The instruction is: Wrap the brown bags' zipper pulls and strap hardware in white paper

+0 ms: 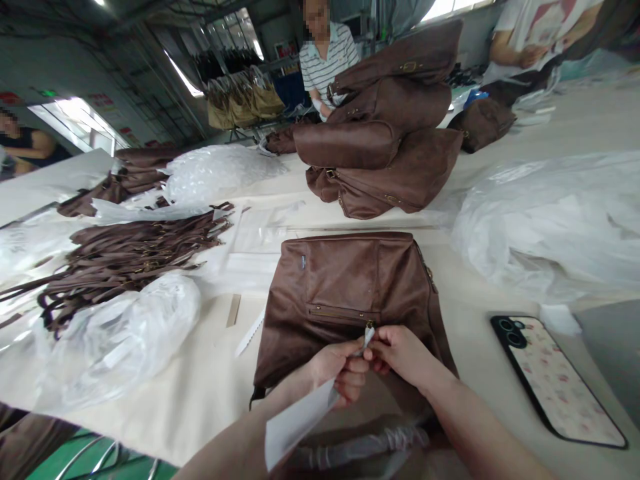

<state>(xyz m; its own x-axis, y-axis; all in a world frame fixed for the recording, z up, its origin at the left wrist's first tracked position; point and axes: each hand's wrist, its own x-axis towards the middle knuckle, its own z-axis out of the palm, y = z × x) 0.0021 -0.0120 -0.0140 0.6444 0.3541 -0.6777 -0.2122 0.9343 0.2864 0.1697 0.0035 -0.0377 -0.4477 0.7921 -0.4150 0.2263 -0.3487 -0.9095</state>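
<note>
A brown leather bag (345,273) lies flat on the table in front of me, its zipped pocket facing up. Over its lower half, my left hand (343,370) is closed on a strip of white paper (300,420), whose long end hangs toward me. My right hand (400,353) pinches the paper's short twisted tip, close to the zipper pull (370,325) at the right end of the pocket. Both hands meet at that tip; whether it is wrapped around the pull I cannot tell. Clear plastic wrapping (365,450) covers something at the bag's near edge.
Brown bags (385,140) are piled beyond the work. Brown straps (145,247) lie left, beside crumpled plastic (150,333). At right are a phone (565,387) and a heap of clear plastic bags (560,220). Co-workers, one in a striped shirt (325,60), are across the table.
</note>
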